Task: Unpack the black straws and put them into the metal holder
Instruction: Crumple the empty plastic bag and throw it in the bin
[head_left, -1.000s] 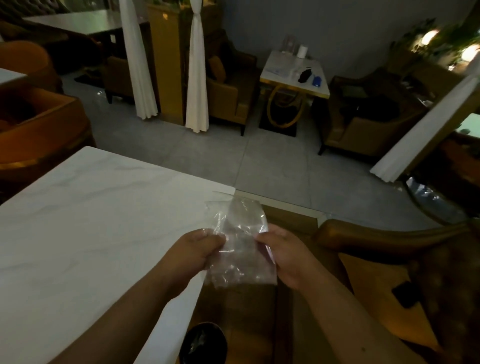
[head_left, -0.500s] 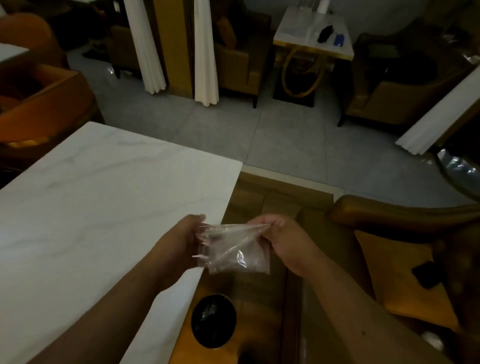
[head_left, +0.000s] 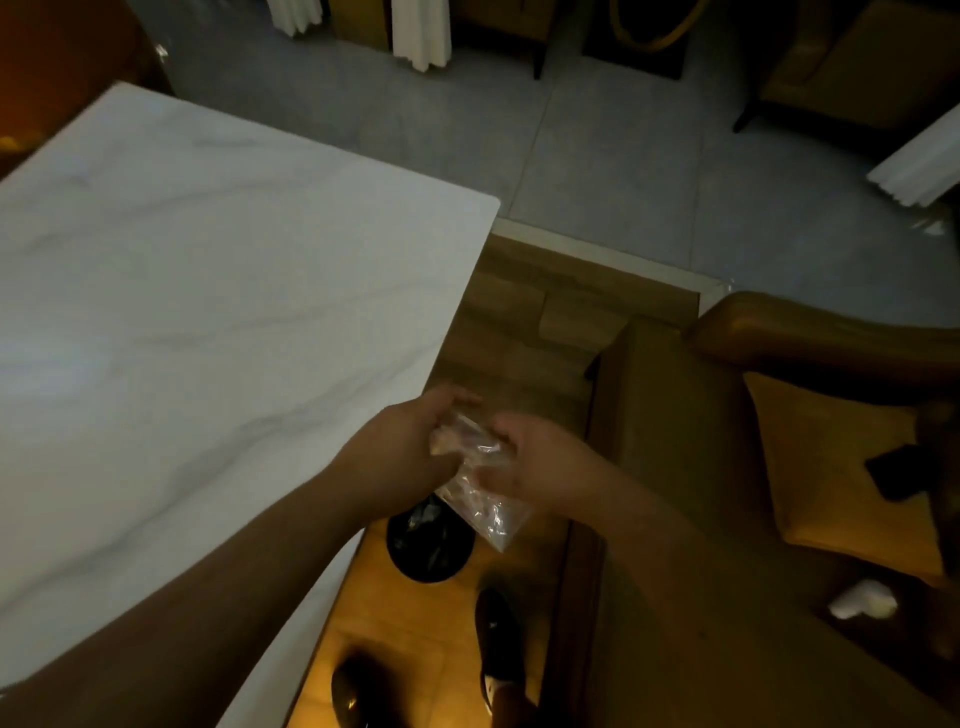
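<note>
Hands meet just off the right edge of the white marble-look tabletop (head_left: 208, 291), over the wooden floor. Left hand (head_left: 400, 452) and right hand (head_left: 524, 462) both pinch a crumpled clear plastic bag (head_left: 483, 499); fingers of each curl onto its upper part, the lower end hangs loose below the right hand. Bag looks empty or near empty: no black straws visible in it, though blur and low light make that unsure. No black straws and no metal holder visible anywhere in view, so where they are cannot be told.

Directly under the bag sits a round black-lined waste bin (head_left: 428, 540) on the floor, beside the table edge. Two dark shoes (head_left: 501, 639) show lower down. Brown leather armchair (head_left: 810, 395) with orange cushion stands to the right, a small dark flat object (head_left: 896, 470) on the cushion, a white crumpled item (head_left: 862, 597) near the chair's front.

Step judgement: looks like wrapper disposal, the packaging being scrunched above the bin, so unpacking seems late or done for this bag. Progress on the holder cannot be judged.

Next move likely calls for letting go of the bag over the bin mouth; light film may drift or cling to fingers, so release should be low and centred. After that, attention must turn to find the straws and holder, both out of view.
</note>
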